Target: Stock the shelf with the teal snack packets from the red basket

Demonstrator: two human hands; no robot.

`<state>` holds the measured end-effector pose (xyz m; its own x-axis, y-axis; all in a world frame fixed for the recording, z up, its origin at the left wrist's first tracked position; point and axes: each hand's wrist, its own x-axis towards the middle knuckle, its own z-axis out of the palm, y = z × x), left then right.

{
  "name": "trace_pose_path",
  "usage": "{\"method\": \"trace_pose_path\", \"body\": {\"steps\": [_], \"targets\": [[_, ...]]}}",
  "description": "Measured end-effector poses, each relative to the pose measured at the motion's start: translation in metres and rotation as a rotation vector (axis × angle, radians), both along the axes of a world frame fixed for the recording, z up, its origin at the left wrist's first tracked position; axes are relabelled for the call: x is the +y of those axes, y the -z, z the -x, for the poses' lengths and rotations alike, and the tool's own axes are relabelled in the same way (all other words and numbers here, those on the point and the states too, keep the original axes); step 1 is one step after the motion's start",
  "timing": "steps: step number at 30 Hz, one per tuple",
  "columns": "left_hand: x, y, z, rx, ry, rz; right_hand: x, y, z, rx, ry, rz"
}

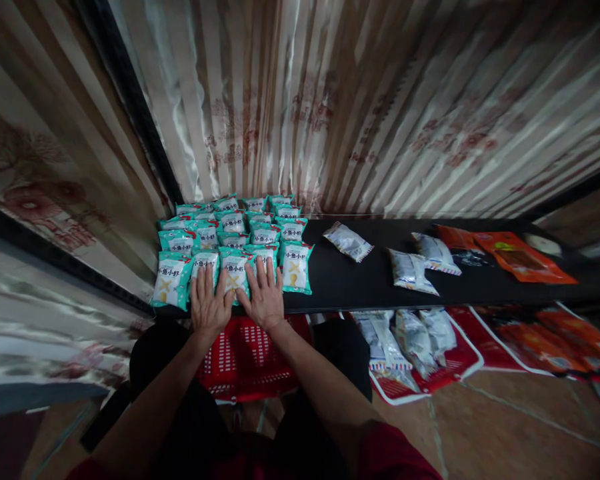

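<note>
Several teal-and-white snack bags (295, 267) stand packed in rows at the left end of a black shelf (340, 283). My left hand (211, 300) lies with fingers stretched against the front row, touching the second bag (204, 261) from the left. Beside it, my right hand (266, 293) rests open with spread fingers on the fourth bag (253, 251). Between the two hands the middle front bag (234, 267) shows. Neither hand grips a bag; the palms face the packs.
Silver-white bags (349, 241) lie on the shelf's middle, with orange packs (525, 257) further right. Below stand a red basket (247, 360) between my knees and another red basket (430, 383) holding silver bags. A patterned curtain (290, 100) hangs behind, beside a dark post (130, 93).
</note>
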<state>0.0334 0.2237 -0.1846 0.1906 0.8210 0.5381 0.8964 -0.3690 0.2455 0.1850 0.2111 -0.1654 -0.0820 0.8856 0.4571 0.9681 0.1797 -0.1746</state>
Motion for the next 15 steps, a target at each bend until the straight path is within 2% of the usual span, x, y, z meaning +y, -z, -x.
{"method": "trace_pose_path", "body": {"steps": [11,15], "targets": [[-0.008,-0.008,0.002,-0.028,-0.015,-0.027,-0.007,-0.003,-0.002,0.024,0.005,-0.051],[-0.010,-0.014,0.003,0.014,0.051,-0.037,-0.006,-0.008,-0.001,0.010,-0.038,-0.070]]}}
